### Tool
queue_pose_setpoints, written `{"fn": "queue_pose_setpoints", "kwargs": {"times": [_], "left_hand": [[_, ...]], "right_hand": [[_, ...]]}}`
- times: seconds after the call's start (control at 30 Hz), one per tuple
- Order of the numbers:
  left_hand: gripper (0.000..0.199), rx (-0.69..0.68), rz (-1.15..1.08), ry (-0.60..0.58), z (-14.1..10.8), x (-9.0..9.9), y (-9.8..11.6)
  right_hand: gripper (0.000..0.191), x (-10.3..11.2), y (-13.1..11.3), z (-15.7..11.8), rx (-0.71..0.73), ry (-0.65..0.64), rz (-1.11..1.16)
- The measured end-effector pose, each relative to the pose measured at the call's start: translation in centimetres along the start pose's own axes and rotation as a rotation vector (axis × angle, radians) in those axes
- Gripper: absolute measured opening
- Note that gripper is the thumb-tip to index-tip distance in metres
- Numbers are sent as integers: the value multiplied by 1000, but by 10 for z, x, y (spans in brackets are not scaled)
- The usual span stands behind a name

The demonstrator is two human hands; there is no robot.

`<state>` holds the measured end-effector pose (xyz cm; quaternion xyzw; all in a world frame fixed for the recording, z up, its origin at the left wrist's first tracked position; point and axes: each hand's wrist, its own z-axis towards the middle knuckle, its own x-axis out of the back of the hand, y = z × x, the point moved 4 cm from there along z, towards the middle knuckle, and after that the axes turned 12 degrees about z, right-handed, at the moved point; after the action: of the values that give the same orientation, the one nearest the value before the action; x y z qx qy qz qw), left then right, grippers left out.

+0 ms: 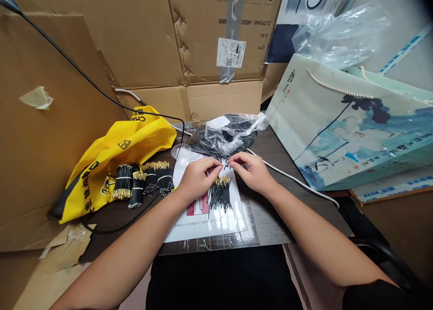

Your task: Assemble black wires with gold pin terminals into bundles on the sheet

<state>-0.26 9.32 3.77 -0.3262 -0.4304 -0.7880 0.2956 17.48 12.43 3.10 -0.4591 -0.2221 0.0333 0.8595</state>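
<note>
My left hand (202, 177) is closed in a pinch above the white sheet (203, 228), with its fingertips near the sheet's upper part. Facing it, a small gap away, my right hand (252, 170) is pinched too; what either holds is too small to name. Just below the fingertips lies a loose pile of black wires with gold ends (220, 195). Beyond the hands sits a clear plastic bag of black wires (225, 134). Several banded wire bundles (137, 188) lie left of the sheet.
A yellow bag (115, 152) lies at the left. Cardboard (142, 35) stands behind the dark table (280, 211). A large paper bag (352, 129) is at the right, with a white cable (297, 179) running in front. A black gooseneck (77, 69) arches over the left side.
</note>
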Motion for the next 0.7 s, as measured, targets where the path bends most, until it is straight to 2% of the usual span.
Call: {"fn": "queue_pose_setpoints", "kwargs": {"times": [0.27,0.5,0.7], "left_hand": [[18,-26,9,-5,0,2,1],[19,-53,46,1,0,3,0],[18,-51,59,-4,0,1,-1]], "right_hand": [[11,-4,-5,0,81,-76,-38],[11,-2,-4,-1,75,-42,-50],[11,-3,-5,-1,84,-61,-70]]}}
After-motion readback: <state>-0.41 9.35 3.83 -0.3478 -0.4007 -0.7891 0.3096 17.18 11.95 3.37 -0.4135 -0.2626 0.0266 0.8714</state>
